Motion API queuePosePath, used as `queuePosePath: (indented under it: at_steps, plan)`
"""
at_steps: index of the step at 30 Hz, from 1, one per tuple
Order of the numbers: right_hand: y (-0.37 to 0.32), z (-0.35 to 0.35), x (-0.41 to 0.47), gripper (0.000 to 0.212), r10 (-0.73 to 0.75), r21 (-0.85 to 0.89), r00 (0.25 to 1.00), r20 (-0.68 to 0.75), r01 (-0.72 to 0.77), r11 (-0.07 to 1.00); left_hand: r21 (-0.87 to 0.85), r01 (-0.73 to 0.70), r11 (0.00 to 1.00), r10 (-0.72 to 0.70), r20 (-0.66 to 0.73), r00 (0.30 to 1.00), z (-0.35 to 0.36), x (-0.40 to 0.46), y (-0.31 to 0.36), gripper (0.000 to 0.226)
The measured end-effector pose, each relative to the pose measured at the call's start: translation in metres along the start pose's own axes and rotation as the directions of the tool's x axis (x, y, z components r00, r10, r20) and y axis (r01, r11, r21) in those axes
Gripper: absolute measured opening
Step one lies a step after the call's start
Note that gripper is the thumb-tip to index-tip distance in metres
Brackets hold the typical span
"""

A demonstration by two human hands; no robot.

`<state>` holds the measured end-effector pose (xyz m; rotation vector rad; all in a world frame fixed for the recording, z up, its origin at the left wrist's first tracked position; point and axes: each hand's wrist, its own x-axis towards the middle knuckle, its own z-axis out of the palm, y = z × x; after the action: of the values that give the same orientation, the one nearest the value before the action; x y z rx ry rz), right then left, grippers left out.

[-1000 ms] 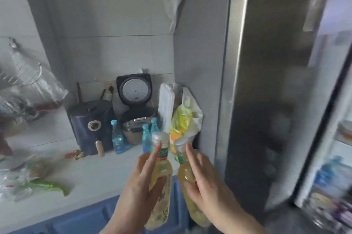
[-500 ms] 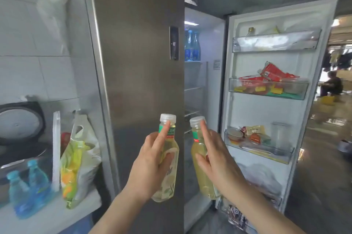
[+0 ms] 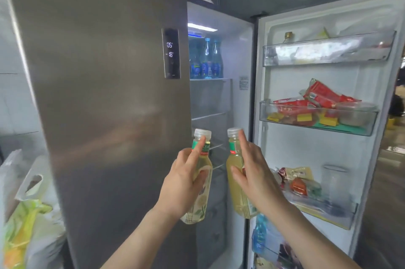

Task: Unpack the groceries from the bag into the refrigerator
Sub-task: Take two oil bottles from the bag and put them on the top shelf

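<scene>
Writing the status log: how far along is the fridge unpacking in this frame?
Done: the refrigerator's right door stands open, and blue water bottles sit on the top inner shelf. In hand: the left hand grips one yellow drink bottle, the right hand a second yellow bottle, both held up at the opening, neither shelved. Left: placing both; the bag at left looks part full.

A: How is the left hand posing?
B: It is gripping a clear plastic bottle of yellow drink, index finger extending upward.
A: The right hand?
B: It is mirroring this, gripping a second yellow-drink bottle.
</scene>
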<state>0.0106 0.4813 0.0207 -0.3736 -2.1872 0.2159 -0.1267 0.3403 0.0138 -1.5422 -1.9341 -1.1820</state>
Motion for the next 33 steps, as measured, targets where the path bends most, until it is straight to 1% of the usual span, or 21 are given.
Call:
queuePosePath:
  at_steps: [7, 13, 18, 22, 24, 27, 30, 33]
  plan:
    - [0.071, 0.039, 0.067, 0.085, 0.019, 0.053, 0.999, -0.03, -0.017, 0.998, 0.001, -0.051, 0.999, 0.051, 0.019, 0.999, 0.064, 0.084, -0.045, 0.081]
    - [0.139, 0.054, 0.12, 0.086, 0.054, 0.053, 0.996, -0.073, -0.05, 0.997, -0.007, -0.107, 0.994, 0.107, -0.015, 0.994, 0.116, 0.159, -0.064, 0.081]
    - [0.194, 0.058, 0.178, 0.086, 0.002, 0.068, 0.994, -0.111, 0.006, 0.998, 0.012, -0.152, 0.988, 0.153, -0.09, 0.984, 0.149, 0.225, -0.064, 0.083]
    - [0.224, 0.058, 0.237, 0.085, -0.118, 0.052, 0.984, -0.137, 0.126, 0.991, 0.054, -0.138, 0.989, 0.145, -0.169, 0.975, 0.163, 0.283, -0.058, 0.081]
    - [0.232, 0.057, 0.272, 0.085, -0.171, 0.047, 0.972, -0.161, 0.18, 0.983, 0.092, -0.116, 0.989, 0.133, -0.213, 0.968, 0.164, 0.314, -0.057, 0.081]
    - [0.237, 0.055, 0.325, 0.085, -0.215, 0.103, 0.956, -0.201, 0.239, 0.965, 0.155, -0.037, 0.987, 0.078, -0.265, 0.961, 0.158, 0.363, -0.06, 0.079]
    - [0.237, 0.058, 0.382, 0.084, -0.198, 0.137, 0.958, -0.208, 0.229, 0.964, 0.255, 0.032, 0.966, 0.044, -0.284, 0.958, 0.146, 0.41, -0.065, 0.075]
    - [0.234, 0.071, 0.434, 0.08, -0.189, 0.218, 0.959, -0.21, 0.235, 0.947, 0.305, 0.148, 0.941, -0.054, -0.298, 0.953, 0.13, 0.45, -0.08, 0.073]
